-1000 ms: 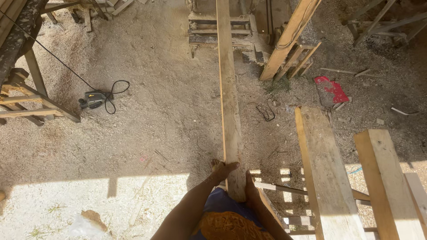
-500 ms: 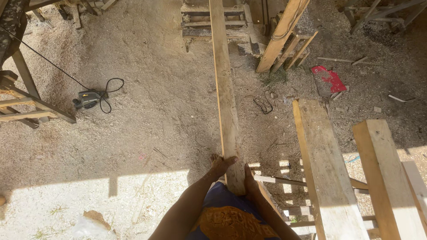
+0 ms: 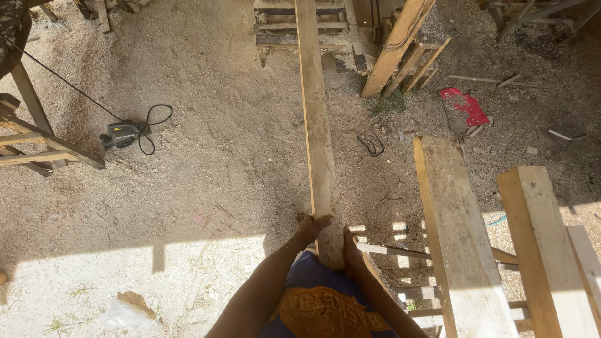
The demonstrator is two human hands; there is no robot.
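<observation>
Plank (image 3: 318,125) shifted slightly left, both hands — left hand (image 3: 311,229), right hand (image 3: 350,250) — grip clasping its near end

Outdoor carpentry yard: sawdust-covered ground (image 3: 206,188), corded power tool (image 3: 120,134) lying loose, thick planks (image 3: 457,238) stacked right, timber frames (image 3: 407,53) leaning, rough trestle (image 3: 31,144) at left.

Far end of your long pale wooden plank (image 3: 316,125) cut off by top edge. Your right hand (image 3: 352,250) mostly hidden behind plank. Two thick pale timber beams (image 3: 457,238) run off bottom edge. Small grey corded power tool (image 3: 120,134) too small to identify.
</observation>
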